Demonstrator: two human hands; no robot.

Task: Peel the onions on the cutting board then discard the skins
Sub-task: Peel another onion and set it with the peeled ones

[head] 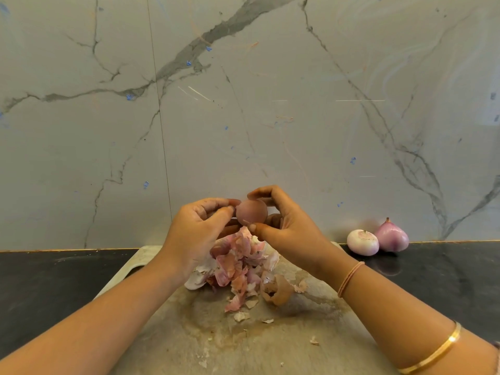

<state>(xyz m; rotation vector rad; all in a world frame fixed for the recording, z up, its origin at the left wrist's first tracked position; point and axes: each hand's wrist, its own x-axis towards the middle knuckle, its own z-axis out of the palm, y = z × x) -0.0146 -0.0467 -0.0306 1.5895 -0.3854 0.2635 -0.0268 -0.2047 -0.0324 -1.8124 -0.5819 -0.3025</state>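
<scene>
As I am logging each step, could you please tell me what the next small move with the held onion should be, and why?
Probably pull the left hand outward to tear off the skin it seems to pinch: the onion, gripped by the right hand, looks dull brown, and it hovers above the skin pile on the cutting board, where the piece can drop.

Left hand (200, 231): raised, fingers curled, thumb and fingertips pinching at the left side of the onion (251, 213).
Right hand (284, 226): cups the onion, forefinger arched over its top, thumb beneath.
Forearms: bare, reaching in from the lower corners, hands meeting at centre.
</scene>
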